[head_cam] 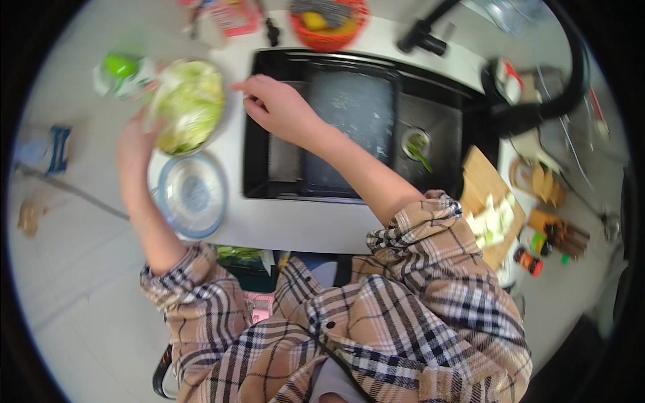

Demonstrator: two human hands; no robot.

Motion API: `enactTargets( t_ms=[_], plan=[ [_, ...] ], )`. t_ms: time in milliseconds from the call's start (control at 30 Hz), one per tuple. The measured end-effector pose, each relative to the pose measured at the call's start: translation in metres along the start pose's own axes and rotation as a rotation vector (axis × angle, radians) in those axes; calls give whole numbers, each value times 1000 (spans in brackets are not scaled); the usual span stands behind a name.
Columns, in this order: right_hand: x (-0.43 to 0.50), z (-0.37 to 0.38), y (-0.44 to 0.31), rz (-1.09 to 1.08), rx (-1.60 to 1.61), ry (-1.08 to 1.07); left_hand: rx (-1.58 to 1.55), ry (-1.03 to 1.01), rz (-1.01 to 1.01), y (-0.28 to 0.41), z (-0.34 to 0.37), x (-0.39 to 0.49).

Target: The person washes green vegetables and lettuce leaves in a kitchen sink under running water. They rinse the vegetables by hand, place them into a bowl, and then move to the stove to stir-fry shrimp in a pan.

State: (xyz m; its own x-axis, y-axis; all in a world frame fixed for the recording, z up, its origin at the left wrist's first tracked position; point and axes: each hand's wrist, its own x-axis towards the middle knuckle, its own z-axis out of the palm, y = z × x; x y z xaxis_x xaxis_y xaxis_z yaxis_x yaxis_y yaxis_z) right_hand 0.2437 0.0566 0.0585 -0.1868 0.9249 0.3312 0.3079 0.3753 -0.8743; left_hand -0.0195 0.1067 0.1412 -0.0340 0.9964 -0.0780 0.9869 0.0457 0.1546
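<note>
A round bowl (221, 103) heaped with cut pale-green leaves, which look like cabbage (189, 108), stands on the counter left of the sink. My left hand (137, 137) is at the bowl's left side; motion blur hides whether its fingers grip the rim. Over the sink's left edge, my right hand (269, 103) points toward the bowl, thumb and index finger apart, with nothing visible in it. Just below the bowl sits a clear, blue-rimmed round dish or lid (194, 196), close to my left forearm.
The black sink (249, 151) holds a dark basin of water (347, 111); green scraps (418, 153) lie at its drain. A black faucet (529, 118) arches at right. Sliced pale pieces (491, 219) lie on a wooden cutting board (476, 174). Behind the sink stands a red basket (327, 40).
</note>
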Motion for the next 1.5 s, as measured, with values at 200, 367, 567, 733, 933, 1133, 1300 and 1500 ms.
enactTargets(
  t_ms=[200, 367, 567, 733, 933, 1133, 1300, 1500],
  plan=[
    [-177, -85, 74, 566, -297, 385, -413, 244, 442, 100, 52, -53],
    [-245, -115, 140, 1218, -695, -26, -340, -566, 863, 152, 167, -86],
    [-248, -120, 207, 1581, -902, -49, 415, -981, 776, 140, 273, -114],
    [-266, -101, 220, 1468, -936, -96, 405, -1349, 726, 124, 264, -114],
    [-272, -89, 227, 1235, -1007, 134, 206, -1176, 709, 122, 211, -113],
    [-285, -95, 229, 1396, -725, 255, 14, -1085, 702, 119, 192, -105],
    [-291, -87, 241, 1168, -808, 247, -8, -1009, 660, 123, 175, -103],
    [-296, -91, 258, 1148, -803, 106, -191, -763, 612, 116, 150, -108]
  ],
)
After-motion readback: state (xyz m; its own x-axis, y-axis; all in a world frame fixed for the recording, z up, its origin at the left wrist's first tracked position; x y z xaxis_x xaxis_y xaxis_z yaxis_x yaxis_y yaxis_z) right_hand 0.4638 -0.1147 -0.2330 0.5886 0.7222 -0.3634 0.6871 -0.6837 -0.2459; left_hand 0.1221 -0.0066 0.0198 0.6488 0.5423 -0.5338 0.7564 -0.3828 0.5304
